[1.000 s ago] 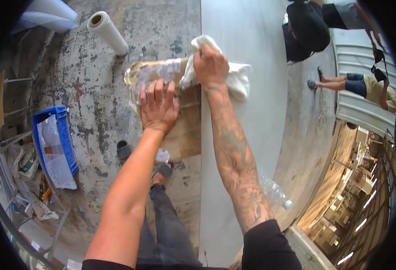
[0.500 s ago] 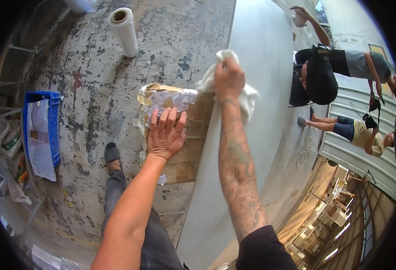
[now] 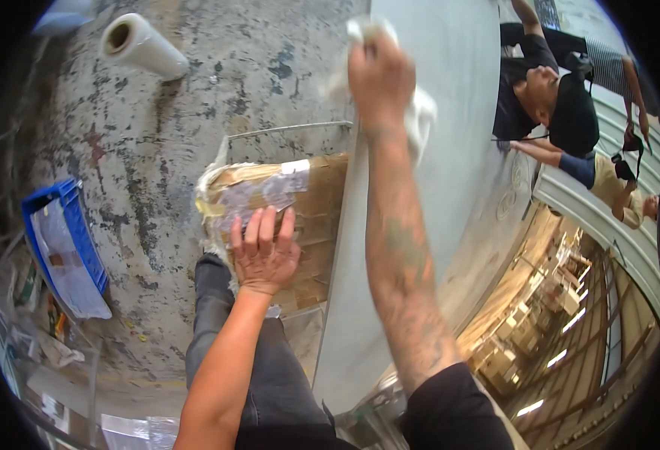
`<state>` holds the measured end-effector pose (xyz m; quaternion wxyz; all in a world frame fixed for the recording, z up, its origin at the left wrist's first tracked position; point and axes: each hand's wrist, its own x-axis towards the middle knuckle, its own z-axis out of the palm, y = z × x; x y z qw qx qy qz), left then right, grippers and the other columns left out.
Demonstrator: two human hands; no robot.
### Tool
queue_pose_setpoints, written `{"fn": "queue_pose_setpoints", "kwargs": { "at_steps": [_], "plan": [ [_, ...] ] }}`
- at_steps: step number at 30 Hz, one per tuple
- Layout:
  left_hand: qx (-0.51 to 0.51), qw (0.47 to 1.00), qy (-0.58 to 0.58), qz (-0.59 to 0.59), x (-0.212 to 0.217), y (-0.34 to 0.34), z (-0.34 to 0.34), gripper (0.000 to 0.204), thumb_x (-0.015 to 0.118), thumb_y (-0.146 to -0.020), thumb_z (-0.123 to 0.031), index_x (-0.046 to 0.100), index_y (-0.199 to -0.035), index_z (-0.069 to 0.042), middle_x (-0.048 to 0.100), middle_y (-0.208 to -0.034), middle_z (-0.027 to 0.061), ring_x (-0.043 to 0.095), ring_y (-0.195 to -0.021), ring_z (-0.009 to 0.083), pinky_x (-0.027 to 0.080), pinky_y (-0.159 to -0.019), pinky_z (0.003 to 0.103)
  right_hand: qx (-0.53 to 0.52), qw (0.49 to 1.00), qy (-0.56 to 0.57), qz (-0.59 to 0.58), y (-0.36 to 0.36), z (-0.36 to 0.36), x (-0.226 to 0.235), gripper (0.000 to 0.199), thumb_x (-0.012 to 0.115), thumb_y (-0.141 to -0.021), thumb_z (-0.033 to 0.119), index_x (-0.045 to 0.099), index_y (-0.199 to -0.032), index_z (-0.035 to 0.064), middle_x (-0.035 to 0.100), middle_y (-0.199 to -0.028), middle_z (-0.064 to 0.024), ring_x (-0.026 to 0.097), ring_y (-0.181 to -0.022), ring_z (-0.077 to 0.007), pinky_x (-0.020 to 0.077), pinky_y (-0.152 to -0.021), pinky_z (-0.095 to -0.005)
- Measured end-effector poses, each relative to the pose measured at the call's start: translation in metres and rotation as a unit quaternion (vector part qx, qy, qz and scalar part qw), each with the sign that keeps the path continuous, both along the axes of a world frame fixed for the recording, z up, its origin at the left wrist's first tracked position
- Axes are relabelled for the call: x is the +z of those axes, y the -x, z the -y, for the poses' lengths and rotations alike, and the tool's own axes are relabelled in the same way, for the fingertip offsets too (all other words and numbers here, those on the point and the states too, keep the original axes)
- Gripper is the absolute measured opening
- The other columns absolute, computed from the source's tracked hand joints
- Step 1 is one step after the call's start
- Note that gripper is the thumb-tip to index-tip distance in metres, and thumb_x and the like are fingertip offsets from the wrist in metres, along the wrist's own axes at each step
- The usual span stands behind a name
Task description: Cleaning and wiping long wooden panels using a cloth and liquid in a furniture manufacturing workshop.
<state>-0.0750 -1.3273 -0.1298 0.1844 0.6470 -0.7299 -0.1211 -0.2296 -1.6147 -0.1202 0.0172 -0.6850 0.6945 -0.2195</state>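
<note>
The right hand [image 3: 382,79] is clutching a crumpled white cloth [image 3: 421,121] far along a flat grey panel [image 3: 454,82]. Nearer, the left hand [image 3: 266,259] is resting, fingers outstretched, on a taped brown cardboard box [image 3: 321,196].

Yeah, can't read any text or numbers here tbh. Closest thing is a white patch [image 3: 295,168] around 12 o'clock on the box [image 3: 319,244], and it's way too blurry to make out.
</note>
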Motion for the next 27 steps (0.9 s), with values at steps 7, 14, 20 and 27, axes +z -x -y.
{"fn": "queue_pose_setpoints", "kwargs": {
  "at_steps": [7, 14, 20, 27],
  "plan": [
    [-0.023, 0.999, -0.016, 0.033, -0.008, -0.012, -0.004, 0.056, 0.066, -0.076, -0.019, 0.059, -0.131, -0.019, 0.047, -0.134, 0.0074, 0.045, -0.128, 0.0285, 0.031, -0.116, 0.052, -0.014, 0.996, 0.054, 0.071, -0.006, -0.055, -0.019, 0.005, 0.07, -0.08, 0.01, 0.07, -0.084, 0.0067, 0.069, -0.078, -0.0138, 0.067, -0.068, -0.0305, 0.053, -0.064, -0.0394],
    [-0.016, 0.999, -0.022, 0.019, -0.006, 0.0, -0.003, 0.053, 0.064, -0.077, -0.023, 0.061, -0.13, -0.023, 0.047, -0.133, 0.0044, 0.045, -0.128, 0.0246, 0.032, -0.115, 0.05, 0.002, 1.0, 0.008, 0.002, -0.007, 0.074, 0.007, 0.018, 0.059, -0.089, 0.018, 0.065, -0.082, 0.002, 0.068, -0.084, -0.023, 0.066, -0.082, -0.0446, 0.0527, -0.071, -0.0517],
    [-0.025, 0.999, -0.023, 0.032, -0.011, -0.022, -0.003, 0.054, 0.065, -0.076, -0.02, 0.061, -0.13, -0.021, 0.047, -0.134, 0.0068, 0.044, -0.129, 0.0275, 0.03, -0.116, 0.051, -0.025, 0.997, 0.006, 0.076, -0.016, -0.115, -0.019, 0.016, 0.07, -0.076, 0.005, 0.072, -0.092, 0.0057, 0.071, -0.09, -0.0126, 0.069, -0.08, -0.0303, 0.0533, -0.066, -0.0428],
    [-0.015, 1.0, -0.02, -0.006, -0.004, -0.002, -0.001, 0.054, 0.066, -0.076, -0.02, 0.061, -0.13, -0.021, 0.049, -0.134, 0.0068, 0.044, -0.129, 0.0278, 0.03, -0.116, 0.051, -0.028, 0.999, -0.019, -0.006, -0.012, 0.057, 0.01, 0.019, 0.058, -0.087, 0.019, 0.067, -0.084, 0.0017, 0.069, -0.087, -0.0238, 0.067, -0.087, -0.0435, 0.0531, -0.075, -0.0518]
  ]
}}
